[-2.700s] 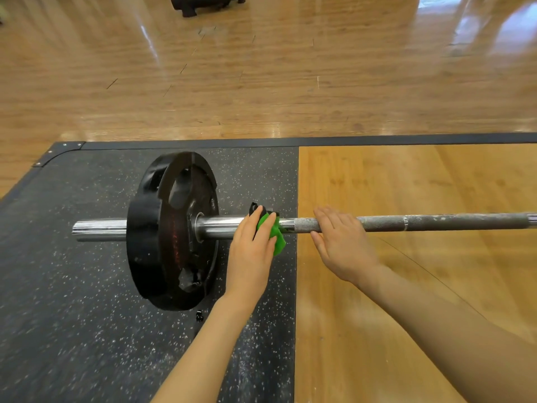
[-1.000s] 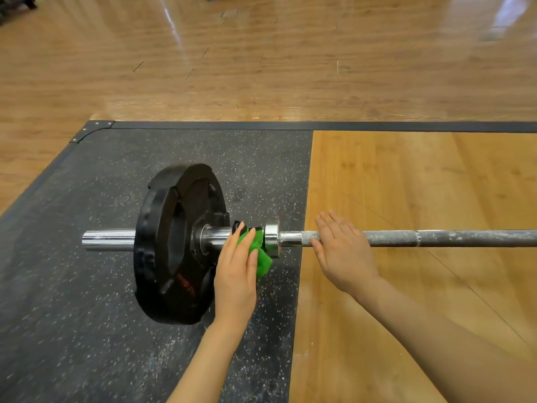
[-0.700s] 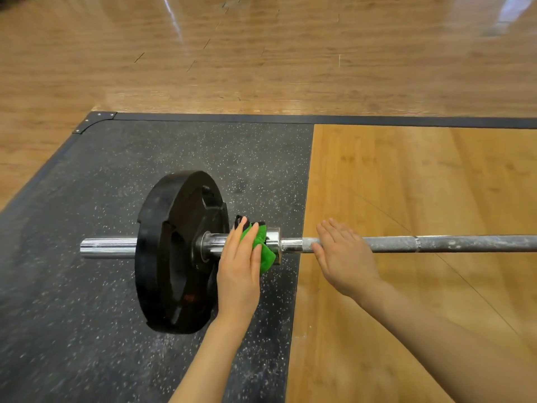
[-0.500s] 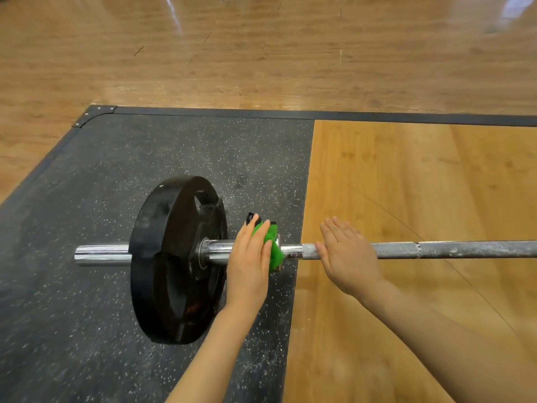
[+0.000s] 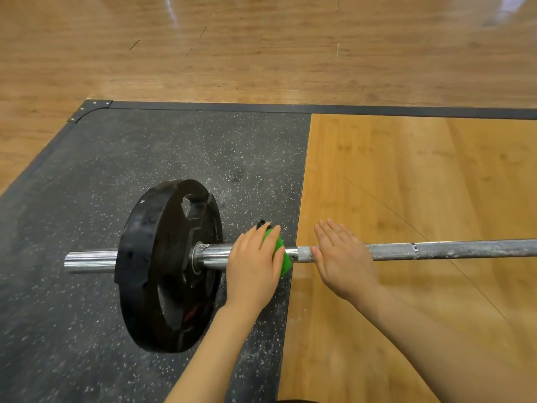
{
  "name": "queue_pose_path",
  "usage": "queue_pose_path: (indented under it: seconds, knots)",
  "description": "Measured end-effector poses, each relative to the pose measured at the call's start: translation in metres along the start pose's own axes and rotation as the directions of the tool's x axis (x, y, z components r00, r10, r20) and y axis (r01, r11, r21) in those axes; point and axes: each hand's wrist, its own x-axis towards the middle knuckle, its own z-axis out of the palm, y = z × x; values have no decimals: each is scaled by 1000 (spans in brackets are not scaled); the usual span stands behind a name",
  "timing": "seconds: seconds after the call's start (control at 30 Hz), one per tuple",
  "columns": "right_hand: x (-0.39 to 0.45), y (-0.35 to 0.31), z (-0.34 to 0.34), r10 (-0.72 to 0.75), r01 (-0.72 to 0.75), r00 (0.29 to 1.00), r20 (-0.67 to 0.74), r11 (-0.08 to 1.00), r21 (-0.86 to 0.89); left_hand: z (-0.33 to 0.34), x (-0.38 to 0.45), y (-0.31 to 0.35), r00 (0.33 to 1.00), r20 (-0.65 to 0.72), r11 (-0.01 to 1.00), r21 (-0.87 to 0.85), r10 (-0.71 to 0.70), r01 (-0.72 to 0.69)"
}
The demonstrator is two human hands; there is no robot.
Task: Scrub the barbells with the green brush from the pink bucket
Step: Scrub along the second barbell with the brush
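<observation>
Barbell (image 5: 436, 250) lies across a speckled black rubber mat (image 5: 87, 199) and a light wood platform panel (image 5: 421, 170). Left hand (image 5: 252, 267) presses the green brush (image 5: 280, 255) onto the chrome sleeve just right of the black weight plate (image 5: 162, 266); its fingers lie over the brush, thumb hidden, so how firmly it grips cannot be told. Right hand (image 5: 343, 261) rests on the chalky shaft with straight, flat fingers, holding nothing. Glossy wood floor (image 5: 261, 48) lies beyond.

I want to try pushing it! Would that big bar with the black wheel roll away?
Probably: the barbell rests on a round black plate, so it likely rolls. It looks heavy. The right hand lying flat on it may steady it.
</observation>
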Motion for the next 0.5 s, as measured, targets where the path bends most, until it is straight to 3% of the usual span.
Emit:
queue_pose_path:
  seconds: [0.13, 0.27, 0.5]
  knots:
    - [0, 1, 2, 0, 0, 1000, 8, 1000, -3, 1, -7, -6, 998, -50, 997, 53, -50, 52]
    - [2, 1, 4, 1, -1, 1000, 10, 1000, -7, 6, 24, -1, 997, -36, 996, -61, -66, 63]
    - [9, 3, 2, 10, -10, 1000, 19, 1000, -9, -5, 16, -27, 998, -64, 1000, -17, 8, -9]
